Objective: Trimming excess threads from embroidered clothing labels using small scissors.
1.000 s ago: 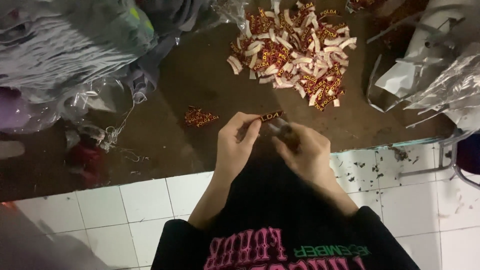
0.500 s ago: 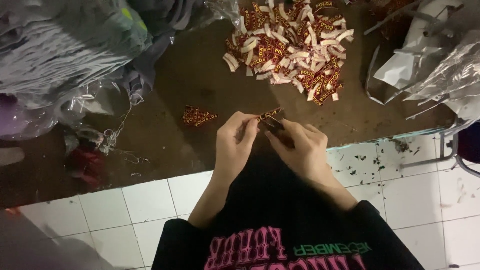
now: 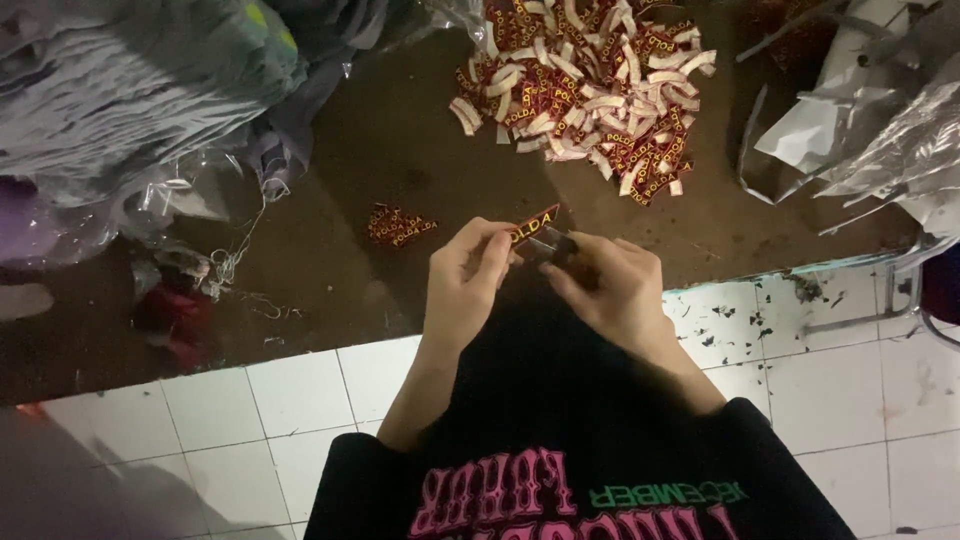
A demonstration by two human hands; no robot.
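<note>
Head view: woven label between hands

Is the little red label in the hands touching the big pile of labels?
Apart. The head view shows the red label pinched in the left hand, with bare brown table between it and the pile of labels.

Dim light. Near me I see white floor tiles, chipped and dirty at right. Beyond them lies a brown mat, with grey bundled cloth far left.
</note>
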